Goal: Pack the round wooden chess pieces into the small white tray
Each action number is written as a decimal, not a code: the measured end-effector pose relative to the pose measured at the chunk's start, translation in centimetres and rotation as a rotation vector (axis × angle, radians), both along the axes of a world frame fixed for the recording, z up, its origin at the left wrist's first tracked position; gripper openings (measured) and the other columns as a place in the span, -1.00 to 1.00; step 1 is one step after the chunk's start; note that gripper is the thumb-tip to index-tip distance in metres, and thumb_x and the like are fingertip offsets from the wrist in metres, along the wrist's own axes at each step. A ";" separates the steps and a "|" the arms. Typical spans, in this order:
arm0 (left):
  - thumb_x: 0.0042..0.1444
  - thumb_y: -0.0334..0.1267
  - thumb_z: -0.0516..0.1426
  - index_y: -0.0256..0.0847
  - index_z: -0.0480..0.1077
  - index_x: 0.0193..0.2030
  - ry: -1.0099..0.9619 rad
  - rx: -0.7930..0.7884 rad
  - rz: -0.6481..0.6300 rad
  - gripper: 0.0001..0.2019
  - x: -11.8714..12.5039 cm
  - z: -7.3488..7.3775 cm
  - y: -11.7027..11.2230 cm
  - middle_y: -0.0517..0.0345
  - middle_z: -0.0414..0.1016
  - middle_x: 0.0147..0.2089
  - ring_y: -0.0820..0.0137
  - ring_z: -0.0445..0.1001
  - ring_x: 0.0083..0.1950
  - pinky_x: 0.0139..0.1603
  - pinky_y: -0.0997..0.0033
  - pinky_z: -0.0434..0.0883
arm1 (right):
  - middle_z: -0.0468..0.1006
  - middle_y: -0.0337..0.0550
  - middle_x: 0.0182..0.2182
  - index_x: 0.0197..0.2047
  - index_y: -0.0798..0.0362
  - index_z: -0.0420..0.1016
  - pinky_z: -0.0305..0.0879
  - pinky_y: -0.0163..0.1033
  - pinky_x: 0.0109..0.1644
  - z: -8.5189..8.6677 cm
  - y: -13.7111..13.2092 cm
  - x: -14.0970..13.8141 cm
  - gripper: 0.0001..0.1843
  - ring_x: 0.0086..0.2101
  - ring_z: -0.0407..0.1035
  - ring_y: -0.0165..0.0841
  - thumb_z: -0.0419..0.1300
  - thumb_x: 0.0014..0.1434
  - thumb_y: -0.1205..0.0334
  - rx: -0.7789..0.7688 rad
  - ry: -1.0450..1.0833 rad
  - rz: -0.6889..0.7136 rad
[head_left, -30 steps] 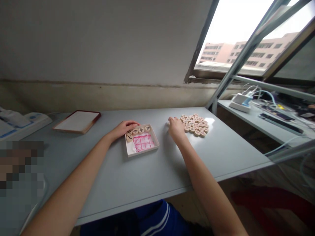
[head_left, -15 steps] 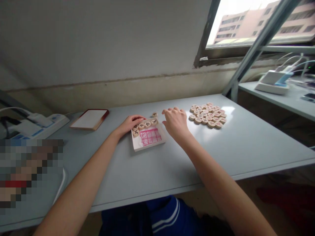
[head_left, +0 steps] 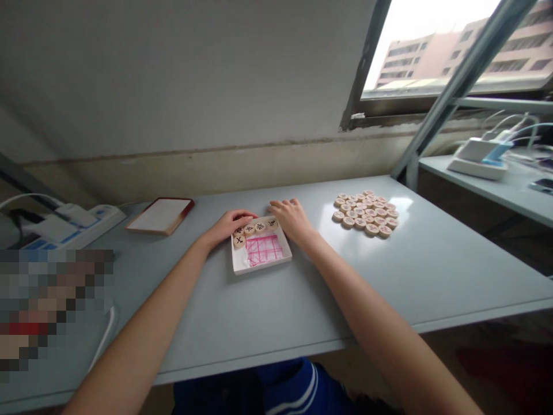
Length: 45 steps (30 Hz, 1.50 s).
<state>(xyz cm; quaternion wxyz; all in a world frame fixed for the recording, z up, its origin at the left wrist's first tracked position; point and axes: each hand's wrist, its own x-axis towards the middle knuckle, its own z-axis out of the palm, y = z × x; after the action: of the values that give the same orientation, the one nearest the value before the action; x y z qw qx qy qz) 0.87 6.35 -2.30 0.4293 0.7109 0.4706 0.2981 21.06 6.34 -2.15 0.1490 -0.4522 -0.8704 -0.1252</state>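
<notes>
A shallow white box (head_left: 283, 260) sits mid-table, holding a folded sheet with pink grid lines (head_left: 264, 249). Along its far side runs a row of round wooden Chinese chess pieces (head_left: 260, 227) with black characters; another piece (head_left: 239, 241) lies below the row at the left. My left hand (head_left: 228, 226) is curled at the far left corner, fingers on the box's edge. Past the far right corner, my right hand (head_left: 294, 218) has its fingers bent down together over the spot where a loose piece lay. That piece is hidden under them.
Right of the box, many pieces with mostly reddish characters (head_left: 365, 213) lie grouped on the table. A flat white panel with a red-brown edge (head_left: 161, 215) lies at the back left. Power strips with cables (head_left: 97, 222) are at the left, others on the right-hand table.
My right hand has moved left and closer to the box's far right corner, covering the loose piece behind it. The left hand stays at the box. The view has tipped up slightly.
</notes>
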 end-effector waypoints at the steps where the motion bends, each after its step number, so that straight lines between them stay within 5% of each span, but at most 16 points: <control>1: -0.04 -0.02 0.08 -0.32 0.42 -0.17 -0.004 -0.003 -0.001 -0.59 0.0 0.1 -0.1 0.04 0.48 -0.19 0.33 0.40 -0.21 -0.22 0.41 0.31 | 0.42 -0.01 -0.15 -0.16 0.10 0.40 0.11 -0.20 -0.18 0.1 -0.1 0.2 -0.72 -0.20 0.26 -0.27 -0.06 0.14 0.47 -0.019 0.000 -0.016; 10: -0.04 -0.06 0.07 -0.35 0.42 -0.19 -0.023 0.003 -0.018 -0.60 0.1 0.2 -0.2 0.03 0.48 -0.22 0.36 0.39 -0.24 -0.26 0.44 0.31 | 0.44 -0.09 -0.26 -0.19 0.10 0.44 0.12 -0.32 -0.27 1.7 -0.7 1.7 -0.78 -0.30 0.30 -0.37 0.02 0.13 0.37 -0.075 0.277 -0.096; 14: -0.05 -0.07 0.08 -0.34 0.42 -0.21 -0.009 0.030 -0.014 -0.62 0.0 0.0 0.1 0.05 0.48 -0.22 0.36 0.39 -0.22 -0.23 0.43 0.31 | 0.48 -0.11 -0.27 -0.21 0.05 0.46 0.08 -0.26 -0.19 2.6 -2.3 0.5 -0.80 -0.25 0.30 -0.34 0.04 0.13 0.32 -0.079 0.253 0.043; 22: 0.00 -0.11 0.03 -0.31 0.43 -0.21 0.013 0.133 -0.066 -0.66 -0.5 -0.9 0.9 0.08 0.49 -0.21 0.33 0.39 -0.16 -0.11 0.39 0.30 | 0.45 -0.22 -0.15 -0.18 -0.07 0.41 -0.01 -0.26 -0.14 2.0 -4.4 -2.7 -0.81 -0.15 0.25 -0.36 0.14 0.10 0.29 -0.100 0.160 0.402; 28: 0.00 -0.10 0.03 -0.32 0.42 -0.21 -0.002 0.128 -0.054 -0.66 -0.5 -0.9 0.7 0.07 0.49 -0.22 0.35 0.40 -0.19 -0.13 0.40 0.31 | 0.44 -0.13 -0.25 -0.29 0.02 0.38 -0.05 -0.21 -0.16 2.6 -4.9 -2.6 -0.88 -0.22 0.20 -0.29 0.19 0.07 0.21 -0.011 0.102 0.254; 35: -0.03 -0.09 0.07 -0.32 0.42 -0.21 -0.039 0.102 -0.038 -0.66 -0.6 -1.2 0.9 0.06 0.47 -0.21 0.34 0.39 -0.16 -0.13 0.41 0.30 | 0.44 -0.11 -0.34 -0.40 0.04 0.43 -0.06 -0.21 -0.23 2.3 -4.7 -2.6 -0.77 -0.27 0.19 -0.30 0.05 0.17 0.12 0.022 0.037 0.256; 39: -0.01 -0.09 0.07 -0.33 0.40 -0.17 -0.087 0.036 -0.045 -0.64 -0.9 -0.6 0.6 0.03 0.46 -0.18 0.35 0.39 -0.18 -0.17 0.42 0.31 | 0.44 -0.16 -0.36 -0.38 0.01 0.44 -0.03 -0.25 -0.25 3.7 -4.2 -1.1 -0.78 -0.28 0.22 -0.34 0.08 0.15 0.08 -0.024 0.070 0.241; 45: -0.05 -0.05 0.11 -0.32 0.38 -0.13 -0.112 -0.033 -0.058 -0.58 -1.1 -0.1 0.2 0.02 0.45 -0.17 0.35 0.40 -0.19 -0.22 0.43 0.31 | 0.49 -0.12 -0.38 -0.33 0.03 0.45 0.04 -0.25 -0.30 6.0 -2.7 7.7 -0.79 -0.32 0.31 -0.29 0.10 0.09 0.08 -0.031 0.074 -0.367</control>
<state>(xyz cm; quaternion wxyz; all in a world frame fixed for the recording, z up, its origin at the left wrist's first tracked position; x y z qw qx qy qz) -0.26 6.55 -2.36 0.4751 0.6992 0.4300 0.3171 28.71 3.62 3.88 0.1488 -0.6098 -0.7692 -0.1199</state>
